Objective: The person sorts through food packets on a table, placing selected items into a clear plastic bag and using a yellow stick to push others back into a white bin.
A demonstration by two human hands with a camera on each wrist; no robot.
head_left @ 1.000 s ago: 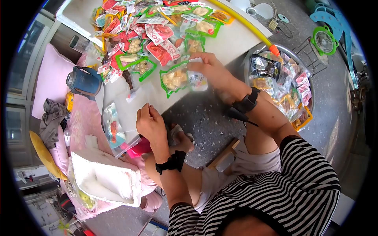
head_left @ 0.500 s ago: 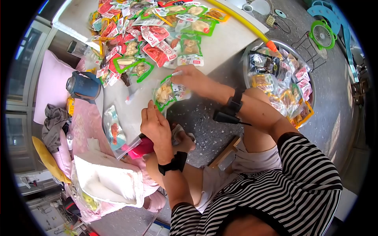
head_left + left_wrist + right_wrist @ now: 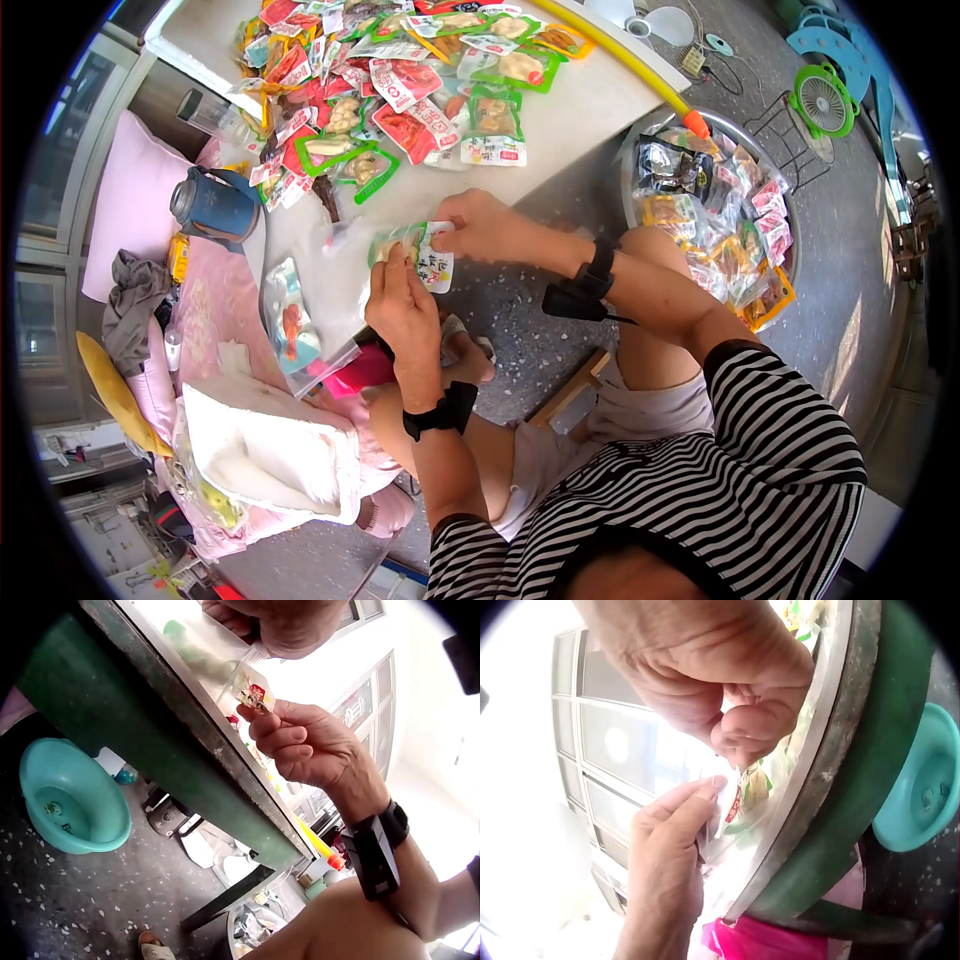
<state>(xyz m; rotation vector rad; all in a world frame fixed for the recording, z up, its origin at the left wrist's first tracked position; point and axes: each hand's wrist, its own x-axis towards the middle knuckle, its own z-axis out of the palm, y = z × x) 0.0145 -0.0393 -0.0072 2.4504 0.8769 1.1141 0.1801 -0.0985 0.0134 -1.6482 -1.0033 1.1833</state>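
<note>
My right hand [image 3: 482,228] pinches the white printed end of a green-edged snack packet [image 3: 436,268] with pale pieces inside. Close by, my left hand [image 3: 405,312] pinches the edge of a clear plastic bag [image 3: 328,366] at the table's near edge. Its fingers overlap the packet in the head view. Inside or under the clear film lies a blue-and-white packet with a red picture [image 3: 290,320]. In the right wrist view the left thumb and forefinger [image 3: 686,814] are right at the packet's printed edge [image 3: 735,802].
A heap of sealed snack packets [image 3: 400,90] covers the far part of the white table [image 3: 560,110], below a yellow tube [image 3: 630,62]. On the right stands a metal basin [image 3: 628,180] full of packets. A blue jug [image 3: 218,208] and a white foam box [image 3: 345,470] are at left.
My right hand has brought the green-edged packet leftward and down from the table's edge to my left hand. The left hand has shifted slightly right, staying at the clear bag.
</note>
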